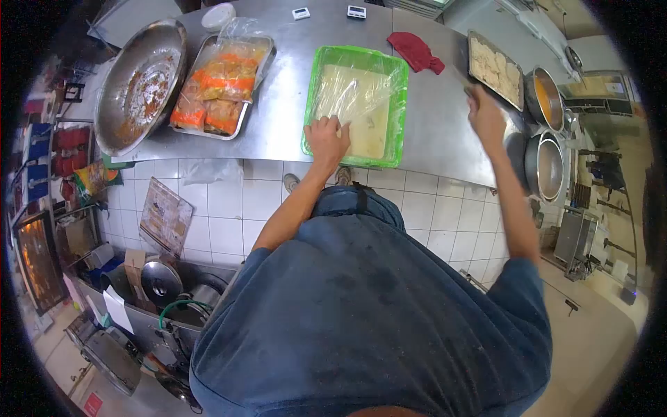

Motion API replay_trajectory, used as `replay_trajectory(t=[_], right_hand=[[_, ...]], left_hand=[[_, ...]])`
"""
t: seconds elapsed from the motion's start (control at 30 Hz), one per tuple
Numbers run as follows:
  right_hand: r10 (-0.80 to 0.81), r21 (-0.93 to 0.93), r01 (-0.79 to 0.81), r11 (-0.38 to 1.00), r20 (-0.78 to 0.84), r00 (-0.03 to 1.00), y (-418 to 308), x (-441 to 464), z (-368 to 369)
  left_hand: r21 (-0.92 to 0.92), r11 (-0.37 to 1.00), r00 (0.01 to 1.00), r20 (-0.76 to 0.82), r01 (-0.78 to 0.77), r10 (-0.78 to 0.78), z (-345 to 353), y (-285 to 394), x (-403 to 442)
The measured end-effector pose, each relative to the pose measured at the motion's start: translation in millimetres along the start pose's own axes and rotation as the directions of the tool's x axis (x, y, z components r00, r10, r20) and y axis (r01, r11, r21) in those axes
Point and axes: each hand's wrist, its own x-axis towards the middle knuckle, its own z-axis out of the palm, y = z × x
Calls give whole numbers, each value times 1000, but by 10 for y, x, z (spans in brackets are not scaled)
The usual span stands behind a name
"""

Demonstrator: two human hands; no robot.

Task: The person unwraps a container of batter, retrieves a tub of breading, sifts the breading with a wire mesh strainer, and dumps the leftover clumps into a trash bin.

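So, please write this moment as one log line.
left hand: at green tub; right hand: near right tray, grip unclear; film: over tub

The right hand (488, 121) is blurred, and whether anything is held between its fingertips cannot be told. Part of the near left corner of the green tub (398, 132) is hidden by the left hand (326, 144). The pale contents (368, 142) are partly obscured by creases and glare in the clear film (347, 80). The displays of the white timer (300, 13) and the dark-edged timer (356, 12) are too small to be read. The blue shirt (375, 299) is cut off by the bottom edge.
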Motion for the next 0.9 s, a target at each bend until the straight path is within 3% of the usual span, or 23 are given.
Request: replay_trajectory(t=[0.07, 0.13, 0.17, 0.27, 0.37, 0.47, 0.57, 0.67, 0.77, 0.87, 0.9], right_hand=[[256, 8, -258, 966, 84, 963, 138, -394, 436], [364, 64, -369, 927, 79, 928, 155, -806, 918], [388, 78, -394, 916, 88, 918, 47, -979, 1009], [426, 133, -431, 893, 61, 902, -56, -1277, 1457], [487, 130, -500, 856, 119, 865, -118, -1273, 1763], [438, 103, -442, 891, 63, 897, -55, -1207, 2118], [418, 92, -428, 899, 105, 902, -75, -1126, 2216], [358, 233, -371, 899, 96, 929, -48, -1145, 2346], [340, 216, -348, 912, 72, 938, -127, -1097, 2208], [498, 571, -392, 722, -35, 867, -370, -915, 1956], [452, 606, -353, 713, -12, 892, -498, -887, 1957]], left_hand=[[32, 997, 996, -54, -68, 69, 16, 13, 191], [57, 964, 966, 20, -259, 258, 154, -26, 437], [64, 932, 933, 64, -357, 354, 210, -32, 527], [82, 880, 859, 277, -467, 430, 328, 53, 734], [106, 841, 839, 210, -530, 502, 470, 283, 977], [149, 800, 774, 405, -582, 487, 854, 272, 1307], [15, 854, 825, 265, -521, 499, 882, 573, 1577], [32, 882, 819, 389, -469, 422, 909, 638, 1887], [-193, 935, 929, 164, -298, 330, 872, 640, 2046], [-208, 978, 956, 288, 6, 55, 572, 752, 2170], [-201, 980, 956, 286, -4, 62, 574, 722, 2214]])
